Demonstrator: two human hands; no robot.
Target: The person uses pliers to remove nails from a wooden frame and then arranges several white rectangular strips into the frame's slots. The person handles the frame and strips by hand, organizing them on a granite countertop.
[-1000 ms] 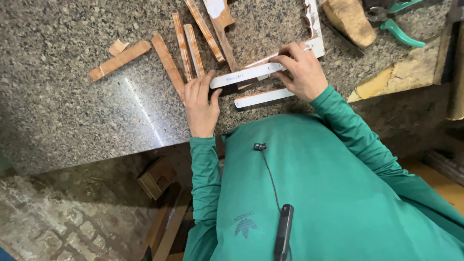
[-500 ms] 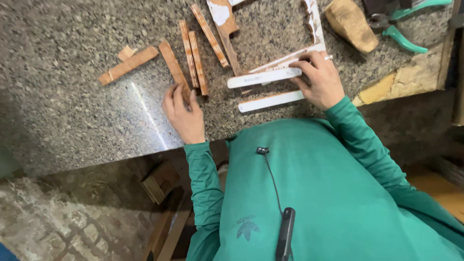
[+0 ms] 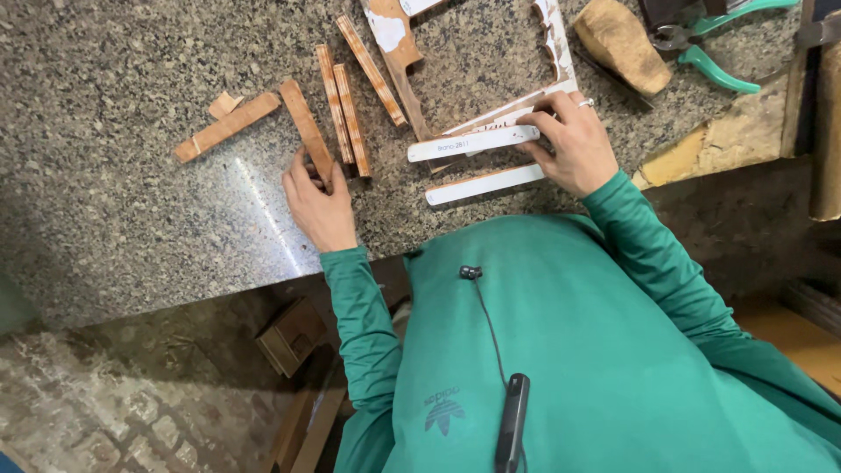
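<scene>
The left hand (image 3: 317, 203) is pinching the near end of a wooden strip (image 3: 307, 131), its length running away from the fingers; the right hand (image 3: 569, 144) is gripping a white strip (image 3: 473, 144) lying crosswise.

Speckled granite worktop (image 3: 105, 114) under both hands with a pale glare streak, brick-patterned floor (image 3: 96, 420) below, wooden box (image 3: 293, 335) beneath the counter edge

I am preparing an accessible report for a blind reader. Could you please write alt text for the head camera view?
Seen from above, a person in a green sweater works at a speckled granite countertop: the left hand touches a brown wooden strip, and the right hand holds a white strip. More wooden strips and green-handled pliers lie nearby.
</scene>
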